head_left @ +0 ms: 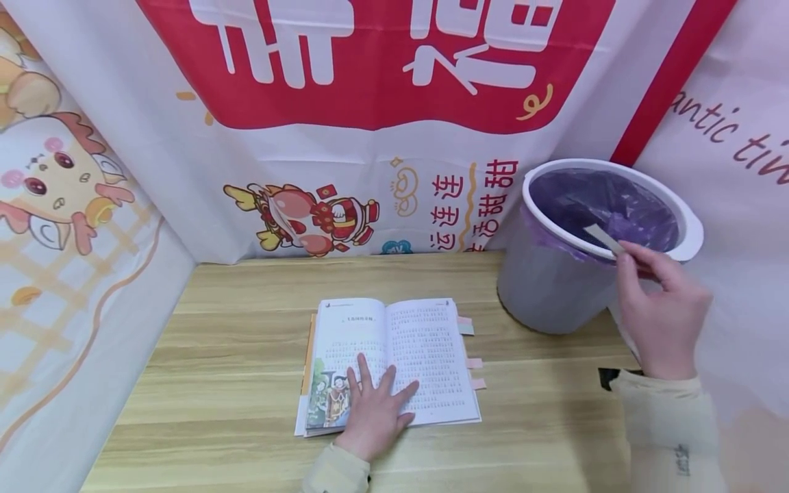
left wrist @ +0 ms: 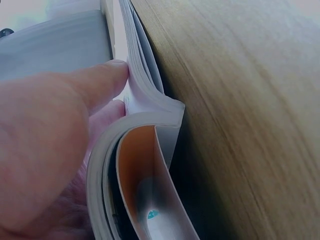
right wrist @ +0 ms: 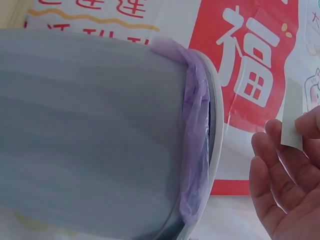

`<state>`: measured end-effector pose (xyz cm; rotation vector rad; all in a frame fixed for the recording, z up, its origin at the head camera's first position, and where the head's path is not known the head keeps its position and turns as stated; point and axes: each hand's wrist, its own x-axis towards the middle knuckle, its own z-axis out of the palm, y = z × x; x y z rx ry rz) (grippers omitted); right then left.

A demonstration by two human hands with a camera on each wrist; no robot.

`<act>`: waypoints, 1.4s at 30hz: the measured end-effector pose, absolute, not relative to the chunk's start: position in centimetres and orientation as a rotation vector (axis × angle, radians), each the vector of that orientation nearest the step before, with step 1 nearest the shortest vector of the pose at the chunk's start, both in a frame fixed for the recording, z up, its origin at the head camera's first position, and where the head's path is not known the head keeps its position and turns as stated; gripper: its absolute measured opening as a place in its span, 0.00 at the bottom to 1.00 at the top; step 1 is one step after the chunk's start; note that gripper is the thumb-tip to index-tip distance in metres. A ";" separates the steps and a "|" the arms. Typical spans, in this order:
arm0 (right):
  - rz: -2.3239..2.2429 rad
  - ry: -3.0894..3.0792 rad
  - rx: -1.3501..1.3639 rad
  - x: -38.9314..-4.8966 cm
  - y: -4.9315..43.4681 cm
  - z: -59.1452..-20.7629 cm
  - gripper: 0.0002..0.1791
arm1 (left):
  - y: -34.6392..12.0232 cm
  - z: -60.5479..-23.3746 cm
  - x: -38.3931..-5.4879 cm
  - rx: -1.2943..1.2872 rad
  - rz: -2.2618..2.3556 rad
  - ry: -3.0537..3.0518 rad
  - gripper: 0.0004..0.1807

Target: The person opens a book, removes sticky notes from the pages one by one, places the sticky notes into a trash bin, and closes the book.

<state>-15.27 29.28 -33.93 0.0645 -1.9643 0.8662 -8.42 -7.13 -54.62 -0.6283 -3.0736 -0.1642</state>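
Observation:
An open book (head_left: 425,342) with printed pages and a picture at the lower left lies on the wooden table. Across its lower pages my left hand (head_left: 374,414) rests with fingers spread. In the left wrist view, that hand's thumb touches the page edges beside the curved book pages (left wrist: 145,65). My right hand (head_left: 666,315) pinches a thin pale paper strip (head_left: 604,239) between thumb and fingers, at the near rim of a grey bin (head_left: 548,287). In the right wrist view the strip (right wrist: 292,115) stands out from the fingertips, beyond the bin's rim.
A purple plastic liner (head_left: 644,226) covers the bin's inside and folds over its white rim. Several pink and pale tabs (head_left: 474,363) stick out from the book's right edge. Printed cloth (head_left: 382,147) hangs behind the wooden table (head_left: 216,383) and along both sides.

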 end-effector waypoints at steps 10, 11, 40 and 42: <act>0.790 -2.170 -0.066 -20.7 31.1 -31.8 0.16 | -7.2 -54.8 -8.3 -0.632 -0.151 -3.060 0.30; 0.769 -2.206 -0.084 -21.3 31.3 -31.7 0.17 | -7.2 -54.8 -8.3 -0.632 -0.149 -3.058 0.30; 0.612 -2.442 -0.044 -24.2 31.9 -31.5 0.21 | -7.2 -54.4 -8.3 -0.627 -0.150 -3.054 0.29; 0.593 -2.341 0.013 -23.5 31.4 -31.7 0.19 | -7.1 -54.4 -8.3 -0.629 -0.148 -3.054 0.29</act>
